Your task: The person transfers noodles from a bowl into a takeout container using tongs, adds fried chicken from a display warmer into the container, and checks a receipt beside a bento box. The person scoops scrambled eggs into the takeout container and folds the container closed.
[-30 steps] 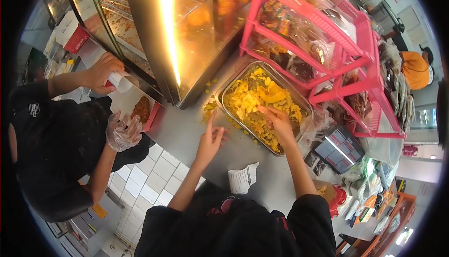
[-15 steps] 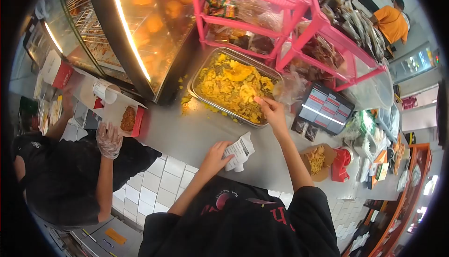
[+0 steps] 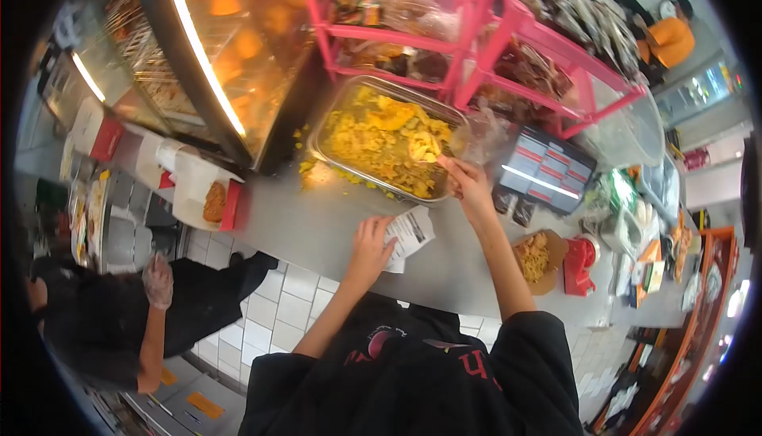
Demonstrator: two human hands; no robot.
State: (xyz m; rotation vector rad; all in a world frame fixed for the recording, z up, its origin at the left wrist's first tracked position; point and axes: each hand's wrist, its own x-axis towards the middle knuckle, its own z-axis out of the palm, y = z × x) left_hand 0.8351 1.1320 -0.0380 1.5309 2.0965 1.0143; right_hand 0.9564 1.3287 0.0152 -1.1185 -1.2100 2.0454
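Observation:
My right hand is closed around the handle of what looks like a spoon, its bowl heaped with yellow food. The spoon is over the right side of a metal tray with a clear rim, which holds loose yellow crumbled food. Lower down, near the counter's front edge, my left hand grips a printed paper receipt between thumb and fingers. Part of the spoon's handle is hidden by my fingers.
A lit glass food cabinet stands left of the tray, pink racks behind it. A tablet, a brown box of noodles and a red tape dispenser sit to the right. A gloved co-worker stands at left beyond an open box.
My right hand has shifted slightly right and up, bringing the loaded spoon into clearer view. The receipt has flattened out under my left hand. The co-worker's gloved hand has drawn back from the open box.

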